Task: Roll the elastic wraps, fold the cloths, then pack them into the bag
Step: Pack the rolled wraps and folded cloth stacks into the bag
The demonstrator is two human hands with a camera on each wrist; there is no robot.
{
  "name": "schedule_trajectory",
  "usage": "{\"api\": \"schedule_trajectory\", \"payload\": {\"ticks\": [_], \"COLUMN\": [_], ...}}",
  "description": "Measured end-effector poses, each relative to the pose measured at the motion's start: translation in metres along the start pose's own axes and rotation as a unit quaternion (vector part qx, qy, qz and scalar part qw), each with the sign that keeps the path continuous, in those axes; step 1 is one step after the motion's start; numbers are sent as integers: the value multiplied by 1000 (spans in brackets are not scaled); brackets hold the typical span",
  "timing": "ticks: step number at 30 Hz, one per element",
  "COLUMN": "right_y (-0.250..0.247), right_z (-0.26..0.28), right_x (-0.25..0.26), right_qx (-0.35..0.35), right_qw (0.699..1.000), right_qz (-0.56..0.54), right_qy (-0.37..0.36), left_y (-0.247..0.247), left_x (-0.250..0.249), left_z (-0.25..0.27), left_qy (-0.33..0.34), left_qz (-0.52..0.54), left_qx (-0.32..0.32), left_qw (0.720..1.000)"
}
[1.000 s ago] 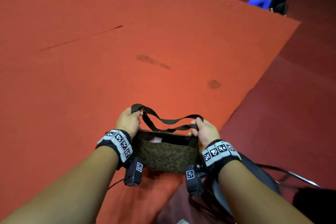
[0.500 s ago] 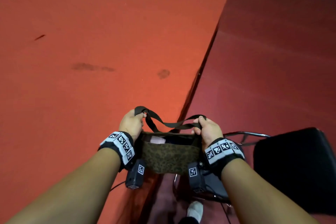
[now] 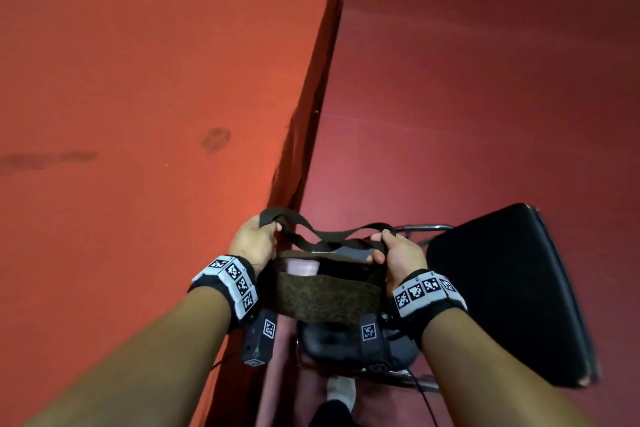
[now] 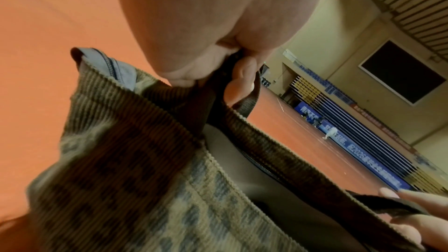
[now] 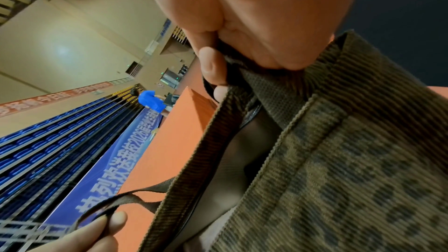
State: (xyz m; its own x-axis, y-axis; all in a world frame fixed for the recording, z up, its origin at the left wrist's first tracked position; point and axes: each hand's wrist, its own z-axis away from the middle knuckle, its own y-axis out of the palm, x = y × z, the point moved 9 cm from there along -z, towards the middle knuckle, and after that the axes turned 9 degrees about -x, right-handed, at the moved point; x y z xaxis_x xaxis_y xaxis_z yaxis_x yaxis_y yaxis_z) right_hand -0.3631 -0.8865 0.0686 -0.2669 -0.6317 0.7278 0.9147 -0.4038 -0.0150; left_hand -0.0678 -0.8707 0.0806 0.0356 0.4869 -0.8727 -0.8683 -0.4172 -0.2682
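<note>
A brown leopard-patterned corduroy bag [image 3: 325, 300] hangs in the air between my hands, past the right edge of the orange table [image 3: 138, 114]. My left hand [image 3: 252, 243] grips the dark straps [image 3: 329, 236] at the bag's left end, and my right hand [image 3: 398, 253] grips them at the right end. The bag's mouth is open; a pale pink item [image 3: 300, 266] and a grey cloth [image 3: 349, 251] show inside. In the left wrist view my fingers [image 4: 242, 81] curl round the strap above the bag [image 4: 145, 160]. The right wrist view shows my fingers [image 5: 213, 68] pinching the strap over the bag [image 5: 339, 160].
A black chair [image 3: 505, 291] with a metal frame stands on the dark red floor [image 3: 485, 80] to the right. Another dark seat [image 3: 332, 343] lies directly under the bag. My shoe [image 3: 341, 388] shows below. A person in blue [image 5: 151, 101] is far off by blue seating.
Both hands have carried the bag to the right, off the table's edge and over the chairs. My view has swung right. The grips on the straps are unchanged.
</note>
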Motion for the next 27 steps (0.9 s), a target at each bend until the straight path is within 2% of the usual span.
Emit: {"api": "schedule_trajectory", "payload": {"ticks": [8, 13, 22, 27], "right_y": [-77, -119, -174, -191], "right_z": [-73, -106, -135, -137], "right_x": [6, -11, -59, -86], "right_qx": [-70, -120, -177, -173], "right_qw": [995, 986, 967, 962], "right_qz": [-46, -68, -42, -5], "right_qy": [60, 96, 178, 213], "left_y": [124, 180, 278, 308], "left_x": [5, 14, 46, 30], "left_z": [-25, -35, -37, -14], "left_qy": [-34, -40, -30, -3], "left_qz": [-73, -158, -225, -269], "left_qx": [68, 77, 126, 171], "left_qw": [994, 984, 966, 948]}}
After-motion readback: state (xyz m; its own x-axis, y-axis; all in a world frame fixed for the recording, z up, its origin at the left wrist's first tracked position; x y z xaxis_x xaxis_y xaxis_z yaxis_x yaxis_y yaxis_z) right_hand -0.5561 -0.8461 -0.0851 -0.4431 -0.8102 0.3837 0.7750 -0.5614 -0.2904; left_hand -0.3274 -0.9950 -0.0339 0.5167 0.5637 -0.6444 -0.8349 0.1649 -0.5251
